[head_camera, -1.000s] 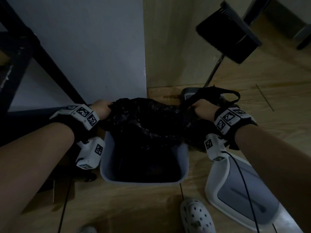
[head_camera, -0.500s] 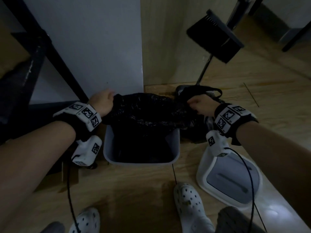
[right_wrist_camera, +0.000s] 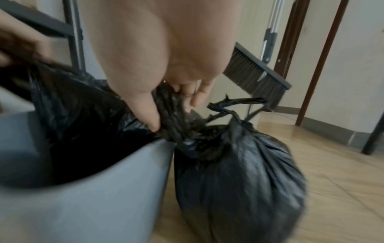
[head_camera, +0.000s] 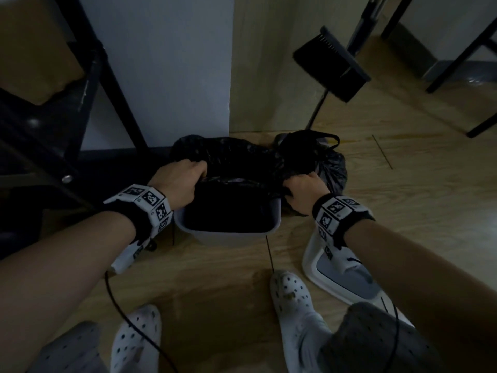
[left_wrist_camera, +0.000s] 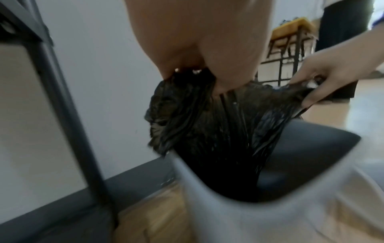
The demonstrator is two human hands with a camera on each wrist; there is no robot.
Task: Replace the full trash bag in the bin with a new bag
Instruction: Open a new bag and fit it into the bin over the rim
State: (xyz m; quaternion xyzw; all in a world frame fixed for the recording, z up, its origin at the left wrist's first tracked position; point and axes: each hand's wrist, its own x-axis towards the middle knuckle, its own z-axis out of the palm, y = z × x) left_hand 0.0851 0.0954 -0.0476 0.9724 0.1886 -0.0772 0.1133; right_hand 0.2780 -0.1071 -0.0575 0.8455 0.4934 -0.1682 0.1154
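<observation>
Grey bin stands on the wood floor by the wall, new black bag half inside it, mouth bunched over the far rim. Left hand grips the bag's edge at the bin's left side; right hand pinches a twisted bunch of the same bag at the right rim. Full tied bag sits on the floor touching the bin's right side. Bin lid lies near right, broom far right.
</observation>
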